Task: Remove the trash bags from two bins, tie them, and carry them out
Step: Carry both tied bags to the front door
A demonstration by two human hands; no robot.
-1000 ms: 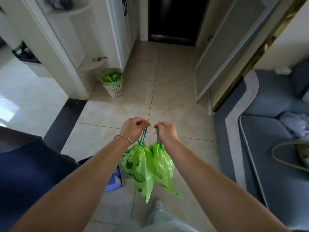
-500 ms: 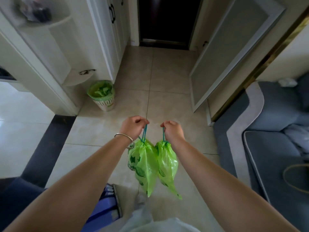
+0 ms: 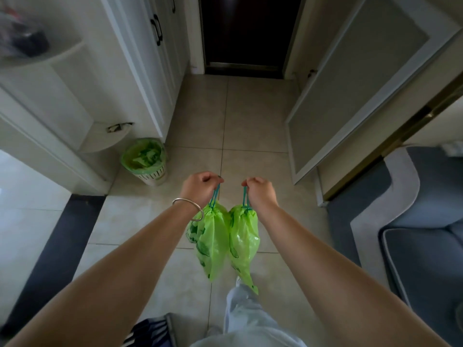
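Two cinched green trash bags hang side by side in front of me over the tiled floor. My left hand [image 3: 200, 187], with a metal bangle on the wrist, grips the blue drawstring of the left trash bag [image 3: 211, 242]. My right hand [image 3: 260, 192] grips the drawstring of the right trash bag [image 3: 244, 242]. Both bags dangle free of the floor and touch each other. A white bin [image 3: 145, 162] lined with a green bag stands by the cabinet at the left.
A tiled hallway runs ahead to a dark door [image 3: 246, 33]. White cabinets [image 3: 150, 58] line the left side. An open white-framed door [image 3: 350, 96] leans in on the right, and a grey sofa [image 3: 426, 234] is beyond it. My leg [image 3: 245, 314] steps forward below the bags.
I have walked forward down the hallway; the bin and the dark door are nearer. Both hands still hold the bags, now hanging slightly further apart.
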